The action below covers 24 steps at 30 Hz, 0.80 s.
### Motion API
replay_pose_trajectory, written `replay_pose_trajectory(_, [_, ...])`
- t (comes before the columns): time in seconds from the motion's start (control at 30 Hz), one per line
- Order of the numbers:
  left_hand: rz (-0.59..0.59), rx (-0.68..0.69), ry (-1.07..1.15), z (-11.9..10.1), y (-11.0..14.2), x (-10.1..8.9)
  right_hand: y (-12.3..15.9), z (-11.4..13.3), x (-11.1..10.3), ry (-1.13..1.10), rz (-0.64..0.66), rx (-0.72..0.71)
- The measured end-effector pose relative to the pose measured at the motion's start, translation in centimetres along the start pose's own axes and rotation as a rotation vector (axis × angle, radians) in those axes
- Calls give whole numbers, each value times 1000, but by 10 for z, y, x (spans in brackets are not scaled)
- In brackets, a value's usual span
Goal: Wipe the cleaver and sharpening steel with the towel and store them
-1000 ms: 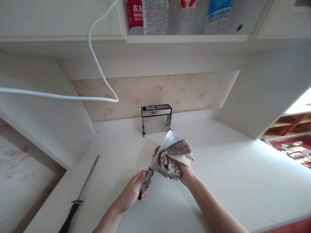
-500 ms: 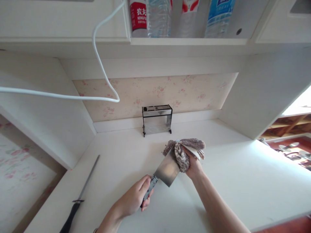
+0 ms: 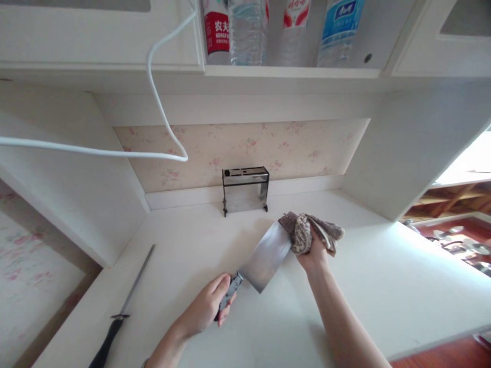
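Observation:
My left hand [image 3: 209,301] is closed around the dark handle of a cleaver [image 3: 267,257], whose broad steel blade points up and to the right above the white counter. In my right hand [image 3: 314,250] is a bunched brown-and-white cloth [image 3: 305,232], pressed against the far end of the blade. The cloth hides the blade's tip corner and some of my right fingers. Behind the blade, a metal knife block [image 3: 245,176] with slots in its top stands by the back wall.
A honing steel [image 3: 125,306] with a black handle lies on the counter [image 3: 172,240] at the left. A white cable [image 3: 153,84] hangs across the upper left. Plastic bottles [image 3: 247,36] stand in the cabinet overhead. Side panels [image 3: 425,138] flank the counter.
My right hand and the cloth have slid right toward the blade's far end, baring more of the blade. My left hand with the cleaver has shifted slightly left.

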<state>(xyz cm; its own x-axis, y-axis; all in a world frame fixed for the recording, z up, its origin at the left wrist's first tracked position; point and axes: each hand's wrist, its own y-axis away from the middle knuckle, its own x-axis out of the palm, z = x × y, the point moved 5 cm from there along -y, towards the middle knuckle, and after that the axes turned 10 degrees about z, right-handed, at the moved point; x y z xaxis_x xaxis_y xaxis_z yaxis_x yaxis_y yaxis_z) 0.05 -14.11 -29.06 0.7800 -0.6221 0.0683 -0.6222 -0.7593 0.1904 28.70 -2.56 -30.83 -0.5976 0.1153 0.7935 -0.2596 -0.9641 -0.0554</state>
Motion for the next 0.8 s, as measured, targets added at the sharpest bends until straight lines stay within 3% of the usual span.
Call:
replay_pose_trajectory(0.1, [-38,65,48,-6,-3,2,-1,15,-10,-98,-141,-40])
replay_pose_trajectory(0.23, [-161,169,-17,-15,-7,7,5,27,3,-128,-21,-49])
replay_pose_trajectory(0.4, [-403,132,-309,-17,-10,11,14,34,20,-176,81,-25])
replay_pose_trajectory(0.53, [-549,95,-674,-26,-14,22,18,49,23,-191,126,-68])
replay_pose_trajectory(0.67, [-616,97,-944,-26,-25,43,20,63,24,-205,144,-102])
replay_pose_trajectory(0.8, [-635,90,-1043,-15,-38,60,24,65,29,-222,162,-58])
